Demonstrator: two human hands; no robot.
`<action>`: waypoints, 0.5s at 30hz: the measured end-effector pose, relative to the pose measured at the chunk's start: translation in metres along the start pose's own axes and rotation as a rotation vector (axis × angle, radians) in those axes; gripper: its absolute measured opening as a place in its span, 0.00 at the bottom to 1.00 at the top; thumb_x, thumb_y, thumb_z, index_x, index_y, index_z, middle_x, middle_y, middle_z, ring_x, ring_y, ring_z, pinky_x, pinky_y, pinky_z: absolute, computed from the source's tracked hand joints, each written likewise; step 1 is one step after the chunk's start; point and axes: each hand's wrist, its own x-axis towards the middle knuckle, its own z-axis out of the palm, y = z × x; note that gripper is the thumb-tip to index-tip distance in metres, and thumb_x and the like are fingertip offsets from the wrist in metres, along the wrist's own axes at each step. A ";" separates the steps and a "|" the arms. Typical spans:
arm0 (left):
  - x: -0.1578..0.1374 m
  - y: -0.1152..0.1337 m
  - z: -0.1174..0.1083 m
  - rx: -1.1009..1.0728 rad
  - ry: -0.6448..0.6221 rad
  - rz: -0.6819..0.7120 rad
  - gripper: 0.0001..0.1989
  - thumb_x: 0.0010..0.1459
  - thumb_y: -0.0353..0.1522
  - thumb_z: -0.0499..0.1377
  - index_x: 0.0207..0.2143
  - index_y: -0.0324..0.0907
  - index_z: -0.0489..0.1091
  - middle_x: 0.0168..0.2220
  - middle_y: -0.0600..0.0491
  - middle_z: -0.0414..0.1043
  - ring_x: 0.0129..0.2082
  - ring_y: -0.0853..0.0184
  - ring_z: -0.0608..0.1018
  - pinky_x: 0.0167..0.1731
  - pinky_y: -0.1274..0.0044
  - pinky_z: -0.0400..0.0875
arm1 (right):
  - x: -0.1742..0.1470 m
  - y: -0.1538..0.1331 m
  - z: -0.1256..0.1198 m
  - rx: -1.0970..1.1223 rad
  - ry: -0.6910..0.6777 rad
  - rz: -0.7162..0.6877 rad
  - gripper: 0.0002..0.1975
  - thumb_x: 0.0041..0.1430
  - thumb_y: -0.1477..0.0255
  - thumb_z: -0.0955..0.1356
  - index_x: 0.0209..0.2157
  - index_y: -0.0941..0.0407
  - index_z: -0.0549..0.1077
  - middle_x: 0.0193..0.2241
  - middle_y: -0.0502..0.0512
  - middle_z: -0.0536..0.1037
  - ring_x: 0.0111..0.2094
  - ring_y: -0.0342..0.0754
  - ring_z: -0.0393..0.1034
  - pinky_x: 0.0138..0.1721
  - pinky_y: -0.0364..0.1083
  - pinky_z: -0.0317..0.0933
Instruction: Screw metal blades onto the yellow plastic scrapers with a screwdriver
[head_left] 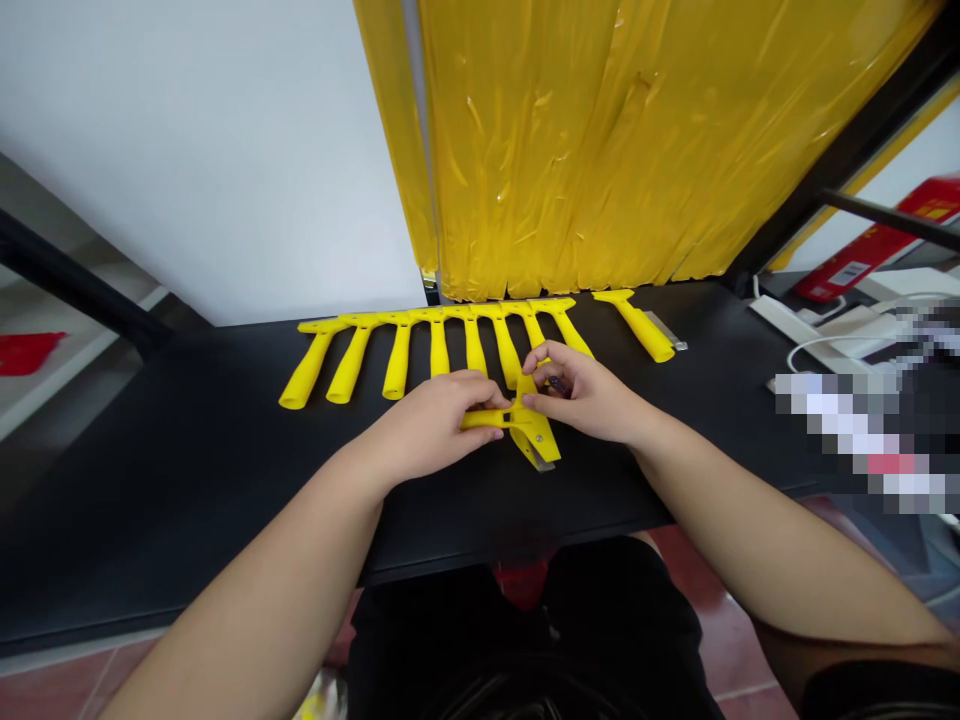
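Observation:
My left hand (442, 420) is closed around the handle of a yellow plastic scraper (534, 428), held level above the black table. The wide head of this scraper points right, with a screw on its face and a strip of metal blade at the lower edge. My right hand (581, 392) pinches the head near the neck with thumb and fingers. A small dark object (557, 384) is tucked in the right hand; its kind is hidden. Just behind my hands, several yellow scraper handles (346, 366) lie in a row, their heads touching or overlapping.
A separate yellow scraper (646, 330) with a metal blade lies to the right of the row. Yellow plastic film (585, 150) hangs behind the black table (247, 480), beside a white panel (210, 150). White power strips with cables (814, 345) and a red box (862, 260) are at right.

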 end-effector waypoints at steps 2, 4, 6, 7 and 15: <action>0.000 0.001 0.000 0.003 -0.003 -0.009 0.09 0.64 0.34 0.67 0.46 0.46 0.77 0.47 0.53 0.80 0.48 0.59 0.80 0.50 0.67 0.73 | 0.001 0.001 0.001 -0.044 0.000 -0.018 0.09 0.62 0.67 0.74 0.41 0.54 0.73 0.30 0.47 0.71 0.28 0.43 0.60 0.31 0.46 0.55; -0.001 0.001 0.000 0.003 -0.008 -0.018 0.09 0.64 0.35 0.67 0.46 0.47 0.78 0.47 0.52 0.80 0.47 0.59 0.80 0.49 0.66 0.74 | 0.001 0.000 0.000 -0.098 -0.002 -0.020 0.07 0.63 0.67 0.73 0.38 0.55 0.76 0.29 0.49 0.73 0.28 0.43 0.60 0.31 0.47 0.55; -0.001 0.001 0.000 0.005 -0.012 -0.017 0.09 0.65 0.36 0.67 0.47 0.47 0.78 0.47 0.52 0.80 0.47 0.59 0.80 0.49 0.66 0.74 | 0.001 -0.001 0.000 -0.131 -0.011 -0.016 0.07 0.64 0.66 0.73 0.37 0.55 0.77 0.29 0.49 0.74 0.28 0.44 0.60 0.31 0.47 0.56; -0.001 0.001 0.000 0.005 -0.010 -0.014 0.08 0.65 0.36 0.66 0.47 0.47 0.78 0.47 0.52 0.80 0.47 0.59 0.80 0.49 0.66 0.74 | 0.001 -0.002 0.000 -0.140 -0.016 -0.018 0.07 0.65 0.66 0.72 0.37 0.55 0.77 0.30 0.50 0.75 0.29 0.44 0.61 0.32 0.47 0.57; -0.001 0.002 0.001 0.042 0.002 -0.003 0.09 0.65 0.34 0.65 0.47 0.47 0.78 0.47 0.51 0.80 0.47 0.58 0.81 0.48 0.67 0.74 | 0.000 -0.006 -0.003 -0.281 0.143 -0.189 0.02 0.68 0.70 0.70 0.39 0.53 0.76 0.43 0.56 0.73 0.35 0.47 0.65 0.36 0.49 0.60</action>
